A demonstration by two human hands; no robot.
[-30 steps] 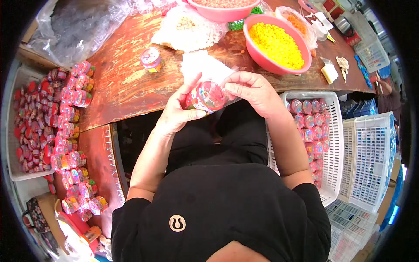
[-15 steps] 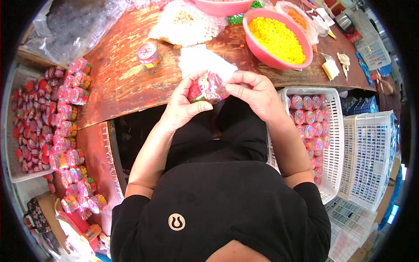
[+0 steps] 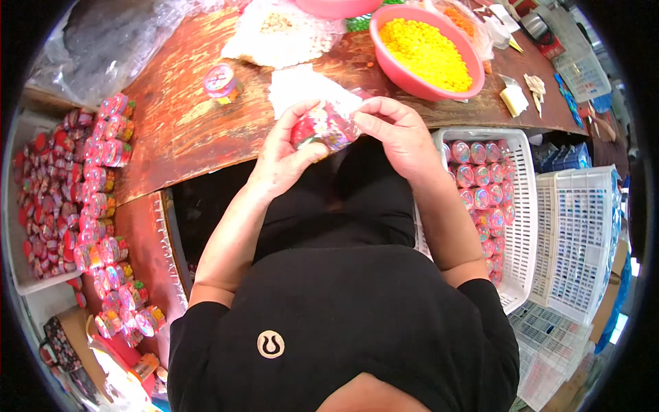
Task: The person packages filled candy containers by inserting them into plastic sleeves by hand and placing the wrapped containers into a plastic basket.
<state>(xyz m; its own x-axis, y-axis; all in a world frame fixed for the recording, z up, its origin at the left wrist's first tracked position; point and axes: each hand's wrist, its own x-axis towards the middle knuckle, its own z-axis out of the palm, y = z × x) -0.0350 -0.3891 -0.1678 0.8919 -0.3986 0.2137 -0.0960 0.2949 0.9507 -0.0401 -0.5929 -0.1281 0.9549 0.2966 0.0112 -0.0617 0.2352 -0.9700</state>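
Observation:
Between my hands, at the table's front edge, is a small round container (image 3: 322,129) with a red, colourful printed surface. My left hand (image 3: 283,152) is wrapped round its left side, thumb in front. The fingertips of my right hand (image 3: 396,134) pinch clear film at its right edge. Behind the container lies a white sheet (image 3: 302,88) on the wooden table (image 3: 178,117). A similar closed jar (image 3: 221,82) stands by itself to the left.
A pink bowl of yellow pieces (image 3: 429,53) stands behind my right hand. White pieces lie on a plastic bag (image 3: 274,34). Jars are stacked at the left (image 3: 103,185), beside a full bin (image 3: 48,199). A white crate of jars (image 3: 525,206) is at the right.
The container has tilted and turned in my left hand, while my right hand keeps its pinch at the edge. The whole view has shifted slightly, moving the table things left and up.

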